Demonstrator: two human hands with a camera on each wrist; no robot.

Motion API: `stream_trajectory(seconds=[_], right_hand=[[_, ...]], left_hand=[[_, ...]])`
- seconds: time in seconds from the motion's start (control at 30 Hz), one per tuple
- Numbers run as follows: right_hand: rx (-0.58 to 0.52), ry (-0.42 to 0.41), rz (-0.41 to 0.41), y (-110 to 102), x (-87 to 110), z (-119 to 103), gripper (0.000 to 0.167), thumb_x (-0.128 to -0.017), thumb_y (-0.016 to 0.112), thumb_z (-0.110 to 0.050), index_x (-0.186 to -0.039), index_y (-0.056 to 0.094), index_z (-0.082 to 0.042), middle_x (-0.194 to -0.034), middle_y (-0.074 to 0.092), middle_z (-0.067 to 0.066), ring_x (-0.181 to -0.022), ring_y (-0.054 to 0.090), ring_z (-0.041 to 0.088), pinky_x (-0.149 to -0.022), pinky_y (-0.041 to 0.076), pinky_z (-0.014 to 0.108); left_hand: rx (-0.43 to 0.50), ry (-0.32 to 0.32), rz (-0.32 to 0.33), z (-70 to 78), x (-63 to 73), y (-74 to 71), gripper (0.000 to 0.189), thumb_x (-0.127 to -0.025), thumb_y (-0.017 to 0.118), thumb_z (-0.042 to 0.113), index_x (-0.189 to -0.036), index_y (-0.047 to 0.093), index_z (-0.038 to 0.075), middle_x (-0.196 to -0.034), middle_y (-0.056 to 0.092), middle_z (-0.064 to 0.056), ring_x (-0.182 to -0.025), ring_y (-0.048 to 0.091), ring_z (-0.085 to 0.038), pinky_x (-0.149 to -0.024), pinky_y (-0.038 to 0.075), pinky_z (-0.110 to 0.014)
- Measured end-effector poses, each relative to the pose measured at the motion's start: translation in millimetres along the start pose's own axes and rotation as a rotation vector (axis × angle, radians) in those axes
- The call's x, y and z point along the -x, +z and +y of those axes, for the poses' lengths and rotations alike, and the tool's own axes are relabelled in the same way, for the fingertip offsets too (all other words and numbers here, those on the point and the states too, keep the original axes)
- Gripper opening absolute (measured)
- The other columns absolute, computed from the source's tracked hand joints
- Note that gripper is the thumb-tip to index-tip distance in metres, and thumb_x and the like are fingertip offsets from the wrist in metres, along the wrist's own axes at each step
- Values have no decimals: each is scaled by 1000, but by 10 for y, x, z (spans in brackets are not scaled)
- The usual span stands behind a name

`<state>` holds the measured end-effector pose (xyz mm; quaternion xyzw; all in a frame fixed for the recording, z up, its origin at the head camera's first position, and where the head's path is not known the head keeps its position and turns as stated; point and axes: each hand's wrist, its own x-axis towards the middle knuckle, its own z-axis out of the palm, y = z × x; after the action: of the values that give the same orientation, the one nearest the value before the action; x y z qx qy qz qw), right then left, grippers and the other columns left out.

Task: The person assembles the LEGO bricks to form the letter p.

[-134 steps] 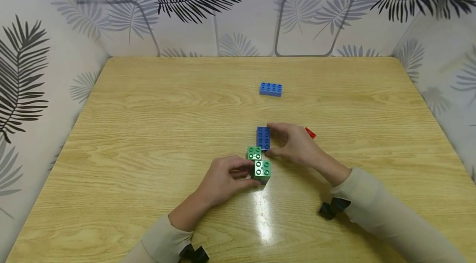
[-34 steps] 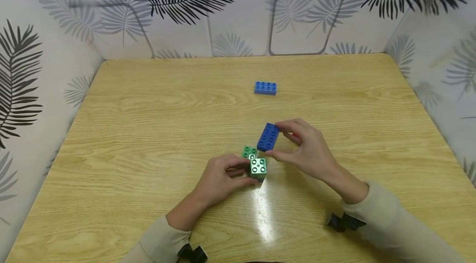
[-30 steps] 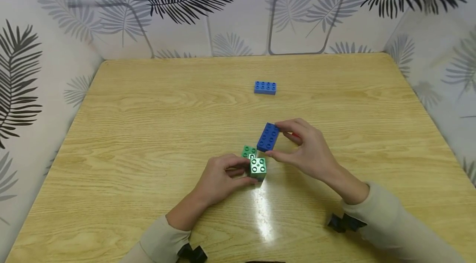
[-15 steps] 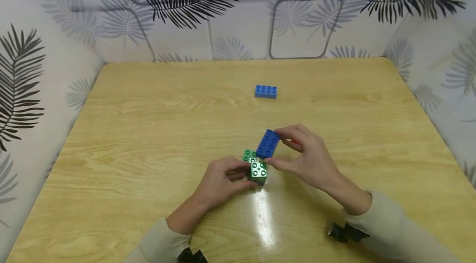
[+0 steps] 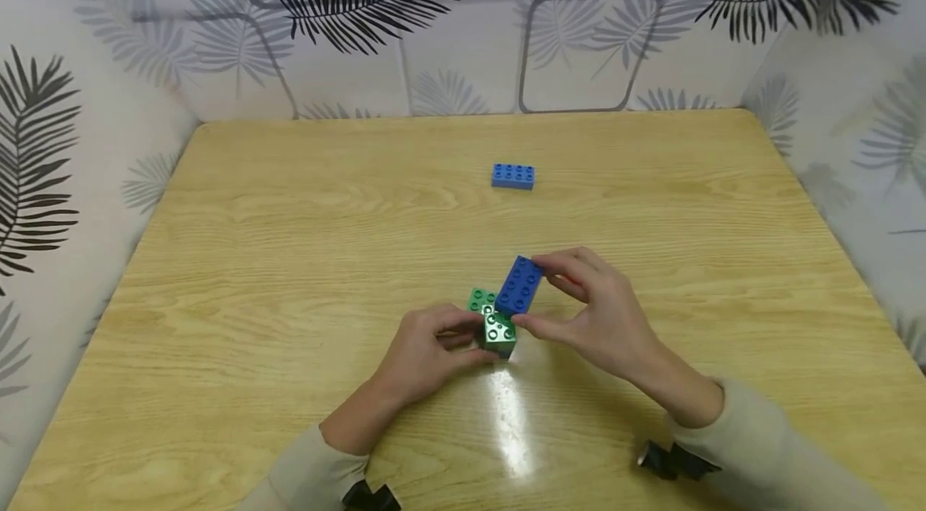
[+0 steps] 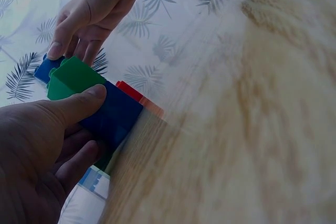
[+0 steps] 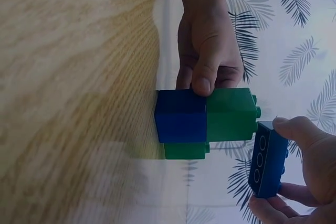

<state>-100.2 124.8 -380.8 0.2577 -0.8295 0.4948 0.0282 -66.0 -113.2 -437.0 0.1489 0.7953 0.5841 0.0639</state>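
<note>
My left hand [image 5: 437, 354] grips a small stack on the table: a green brick [image 7: 228, 114] on top of a dark blue brick [image 7: 181, 116]. A lower green brick [image 5: 480, 299] sits just behind this stack. Between thumb and fingers, my right hand [image 5: 604, 318] pinches a long blue brick [image 5: 519, 286] with two rows of studs. It is held up in the air, slanted, its near end right at the studded top of the stack. In the right wrist view, the hollow underside of this long brick shows beside those studs.
Farther back on the wooden table [image 5: 325, 214] lies another long blue brick [image 5: 513, 177]. A red piece [image 6: 129, 91] shows beyond the stack in the left wrist view; the right hand hides it in the head view. Leaf-patterned panels [image 5: 463, 53] border the table.
My right hand has lifted the long blue brick off the table, turned it aslant and brought it nearer to me, to the stack's top. The left hand keeps its grip on the stack.
</note>
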Motion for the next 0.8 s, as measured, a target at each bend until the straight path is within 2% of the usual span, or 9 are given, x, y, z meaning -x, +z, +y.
stream_trajectory(seconds=[0.27,0.5,0.8], right_hand=[[7,-32,8,17,28,-20,60,-72,91,-13,-126,66,-7,-115,65,4,-115,63,22,-99,57,29],[2,-19,-6,16,49,-66,61,-71,92,-13,-126,65,-7,-117,64,1,-114,63,19,-98,56,23],[52,-3,4,71,115,-121,60,-71,92,-16,-125,66,-7,-116,62,3,-113,64,22,-94,60,35]], left_hand=[[-6,10,3,-17,6,-9,38,-74,87,6,-109,73,0,-105,74,-13,-101,73,-25,-88,61,-20],[-3,2,-2,-3,-2,1,38,-74,87,7,-109,74,1,-104,74,-12,-101,73,-24,-87,61,-20],[0,-2,-2,8,-2,2,37,-74,88,10,-108,74,2,-104,74,-11,-102,73,-23,-88,60,-21]])
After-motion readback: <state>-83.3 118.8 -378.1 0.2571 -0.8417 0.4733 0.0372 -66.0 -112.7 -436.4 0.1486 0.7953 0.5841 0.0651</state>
